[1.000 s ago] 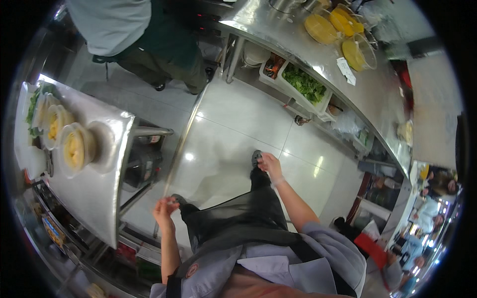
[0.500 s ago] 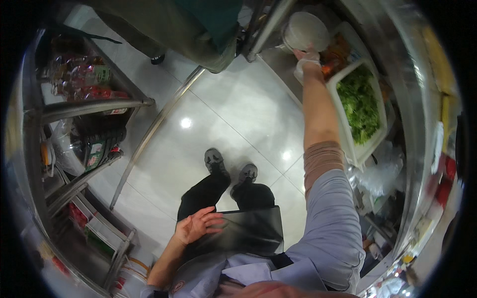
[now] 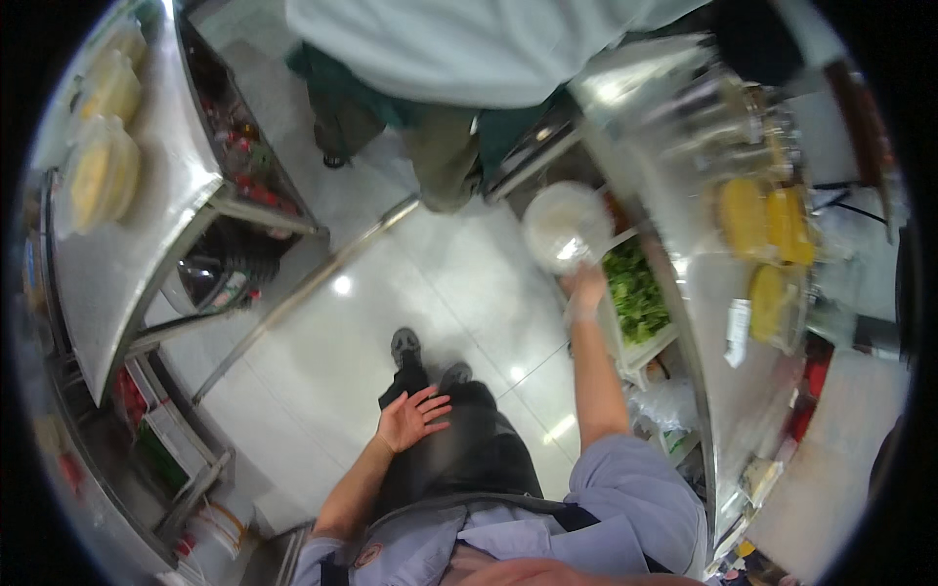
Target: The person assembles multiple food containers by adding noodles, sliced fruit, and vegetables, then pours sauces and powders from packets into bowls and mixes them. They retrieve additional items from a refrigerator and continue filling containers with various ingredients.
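Note:
My right hand grips the near edge of a round white bowl with my arm stretched forward. A shiny patch near my fingers may be clear wrap; what the bowl holds is hard to make out. Right beside it, under the counter, a white crate is filled with leafy greens. My left hand hangs in front of my dark apron, fingers spread and nothing in them.
A person in a white top stands close ahead. Steel counters flank me; yellow items lie on the right counter, tubs on the left one. A metal bar crosses low at left, near bottles.
My right hand has pulled the bowl nearer, away from the shelf beside the greens. The view has shifted, so both countertops and more of the other person show. My left hand stays spread.

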`<control>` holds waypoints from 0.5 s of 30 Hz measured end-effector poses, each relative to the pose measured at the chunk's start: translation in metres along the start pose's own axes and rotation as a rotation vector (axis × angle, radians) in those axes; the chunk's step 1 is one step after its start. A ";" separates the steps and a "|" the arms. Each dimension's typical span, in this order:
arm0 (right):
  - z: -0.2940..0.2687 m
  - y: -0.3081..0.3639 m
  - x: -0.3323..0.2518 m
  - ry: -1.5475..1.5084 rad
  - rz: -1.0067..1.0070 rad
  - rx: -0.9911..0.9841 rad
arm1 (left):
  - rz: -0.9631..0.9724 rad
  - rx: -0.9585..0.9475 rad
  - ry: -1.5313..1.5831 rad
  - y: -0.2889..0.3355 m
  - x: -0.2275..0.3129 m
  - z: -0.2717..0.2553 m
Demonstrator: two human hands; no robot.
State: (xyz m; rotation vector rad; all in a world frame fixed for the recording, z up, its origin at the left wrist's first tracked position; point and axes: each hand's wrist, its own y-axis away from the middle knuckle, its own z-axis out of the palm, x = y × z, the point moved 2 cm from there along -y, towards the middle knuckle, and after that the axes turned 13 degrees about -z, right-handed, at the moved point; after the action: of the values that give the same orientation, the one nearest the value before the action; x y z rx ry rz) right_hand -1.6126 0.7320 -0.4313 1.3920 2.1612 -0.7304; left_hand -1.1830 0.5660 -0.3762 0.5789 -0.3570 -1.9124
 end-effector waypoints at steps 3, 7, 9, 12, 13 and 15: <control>-0.089 0.087 -0.109 -0.610 0.332 -0.255 | 0.214 0.326 -0.220 0.033 0.001 0.044; -0.185 0.142 -0.266 -0.640 0.363 -0.896 | 0.449 0.538 -0.752 0.111 0.034 0.146; -0.210 0.152 -0.344 -0.742 0.122 -1.152 | 0.497 0.376 -1.018 0.154 0.043 0.202; -0.223 0.161 -0.444 -0.502 -0.358 -1.054 | 0.052 0.647 -0.679 0.218 0.015 0.237; -0.224 0.166 -0.475 -0.392 -0.517 -0.929 | 0.086 0.564 -0.626 0.235 0.012 0.244; -0.218 0.176 -0.535 -0.292 -0.740 -0.720 | 0.149 0.484 -0.480 0.271 0.018 0.246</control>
State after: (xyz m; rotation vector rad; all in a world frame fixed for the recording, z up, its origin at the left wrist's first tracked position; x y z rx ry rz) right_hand -1.2694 0.5750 0.0394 0.1056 2.3228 -0.2824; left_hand -1.1137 0.4374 -0.0401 0.3786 -1.1606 -1.8084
